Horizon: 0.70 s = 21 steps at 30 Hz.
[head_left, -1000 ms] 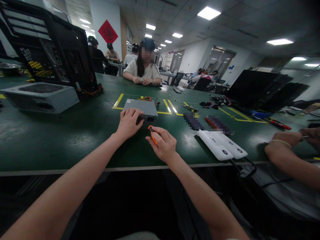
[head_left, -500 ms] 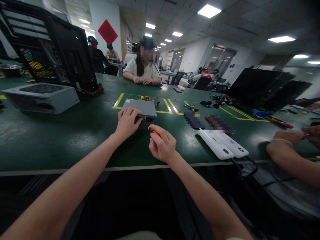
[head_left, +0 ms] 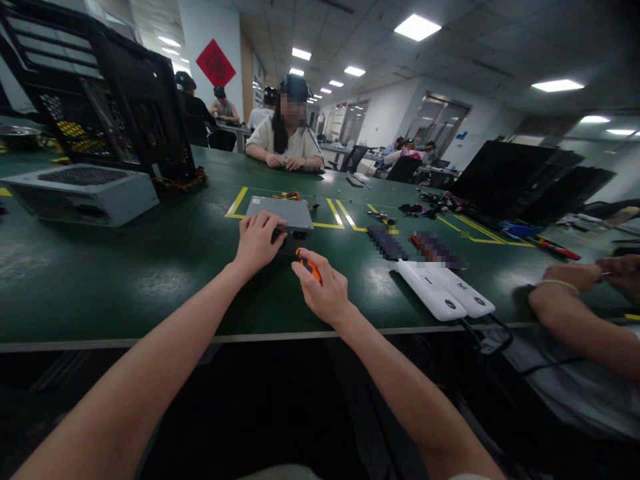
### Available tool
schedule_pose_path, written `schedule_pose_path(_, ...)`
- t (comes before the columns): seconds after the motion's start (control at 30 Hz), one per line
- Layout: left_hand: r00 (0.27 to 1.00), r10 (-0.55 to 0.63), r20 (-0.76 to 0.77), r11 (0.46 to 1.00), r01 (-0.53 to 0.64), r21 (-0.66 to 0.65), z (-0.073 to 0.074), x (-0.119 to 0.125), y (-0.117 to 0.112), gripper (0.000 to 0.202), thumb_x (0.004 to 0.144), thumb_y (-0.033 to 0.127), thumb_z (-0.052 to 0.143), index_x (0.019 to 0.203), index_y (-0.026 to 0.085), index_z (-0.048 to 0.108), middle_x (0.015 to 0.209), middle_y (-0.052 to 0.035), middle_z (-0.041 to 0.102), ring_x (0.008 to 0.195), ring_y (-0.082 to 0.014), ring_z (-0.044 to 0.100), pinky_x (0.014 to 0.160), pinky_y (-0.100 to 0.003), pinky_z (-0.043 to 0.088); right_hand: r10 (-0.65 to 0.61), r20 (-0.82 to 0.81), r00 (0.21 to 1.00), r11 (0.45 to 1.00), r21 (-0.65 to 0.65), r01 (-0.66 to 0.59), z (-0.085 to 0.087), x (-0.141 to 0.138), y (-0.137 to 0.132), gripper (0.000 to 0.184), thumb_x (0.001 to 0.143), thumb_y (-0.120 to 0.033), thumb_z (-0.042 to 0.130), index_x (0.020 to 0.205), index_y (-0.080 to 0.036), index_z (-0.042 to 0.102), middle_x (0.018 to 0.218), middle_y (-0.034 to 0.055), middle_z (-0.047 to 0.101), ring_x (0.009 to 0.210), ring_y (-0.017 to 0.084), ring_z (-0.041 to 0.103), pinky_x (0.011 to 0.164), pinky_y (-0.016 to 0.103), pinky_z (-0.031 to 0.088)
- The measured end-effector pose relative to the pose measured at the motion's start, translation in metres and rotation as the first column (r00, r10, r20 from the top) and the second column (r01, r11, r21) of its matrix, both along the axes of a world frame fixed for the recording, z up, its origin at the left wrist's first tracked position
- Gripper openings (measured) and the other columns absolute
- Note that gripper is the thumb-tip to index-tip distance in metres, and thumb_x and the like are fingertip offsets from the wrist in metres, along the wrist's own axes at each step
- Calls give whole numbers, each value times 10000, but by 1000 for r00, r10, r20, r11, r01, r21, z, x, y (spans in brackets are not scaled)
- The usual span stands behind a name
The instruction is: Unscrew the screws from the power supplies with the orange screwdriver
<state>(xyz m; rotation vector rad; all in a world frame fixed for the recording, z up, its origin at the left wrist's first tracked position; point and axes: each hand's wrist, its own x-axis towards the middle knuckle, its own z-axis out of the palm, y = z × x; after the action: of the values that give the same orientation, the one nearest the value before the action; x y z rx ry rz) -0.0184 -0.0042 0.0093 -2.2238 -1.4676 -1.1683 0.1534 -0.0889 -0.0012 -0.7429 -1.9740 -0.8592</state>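
Held in the right hand [head_left: 325,287]: an orange-and-black handle [head_left: 309,267], near the flat grey box [head_left: 290,212]

Curled fingers are closed around the handle, on the near side of the flat grey box and slightly to its right; whether the box is met by a tip cannot be told. The box's near left corner is held by the left hand [head_left: 256,243], with fingers laid over the top. Flat on the green table [head_left: 100,287] the box is rested, partly within yellow tape [head_left: 336,212], with coloured wires [head_left: 289,196] seen at its far edge. Well to the left of the box are placed a larger grey unit [head_left: 85,197] and a black computer case [head_left: 150,120]. To its right and nearer, two white devices [head_left: 435,290] are set side by side. Beyond the box, a person [head_left: 285,133] is seated.
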Motion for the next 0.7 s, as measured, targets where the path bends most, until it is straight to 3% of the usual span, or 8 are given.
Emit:
schedule_pose_path(0.13,999,-24,-35,1000,24,3,-1,-3,-4,279,825,256,464,1098,242,522,1116,-63,549,1048,-245,474,924,-410,277,-32,-18,999,999,-17,32,-1,0,-1,138,822,-159,519,942,-225,529,1021,74,599,894,153,601,706,247,483)
schedule_pose_path(0.27,996,-58,-61,998,58,-2,-1,-6,-7,336,813,225,461,1146,242,503,1174,-55,534,1087,-238,461,957,-398,265,9,48,999,999,-40,-7,-2,-2,-1,125,816,-167,505,938,-196,508,1090,122,559,1054,216,547,797,316,479)
schedule_pose_path(0.4,995,-74,-70,997,74,-3,0,-9,-8,360,801,212,466,1158,238,500,1186,-58,531,1086,-235,465,963,-398,267,-1,37,999,1000,19,0,-3,-1,0,210,817,-123,516,1002,-215,482,1102,103,563,954,147,583,699,214,477)
schedule_pose_path(0.5,993,-80,-84,997,81,3,0,-10,-8,378,794,204,470,1169,239,494,1193,-55,531,1092,-233,465,961,-397,272,-33,14,999,999,-1,33,-3,-1,0,150,822,-177,542,953,-233,492,1021,60,602,874,133,597,697,218,468)
schedule_pose_path(0.7,991,-84,-102,996,87,17,-1,-11,-7,385,792,201,478,1175,234,492,1196,-48,531,1103,-220,460,970,-381,269,-28,80,996,999,-18,29,-1,-4,-3,131,837,-143,480,950,-207,499,1060,84,594,988,149,576,745,216,457)
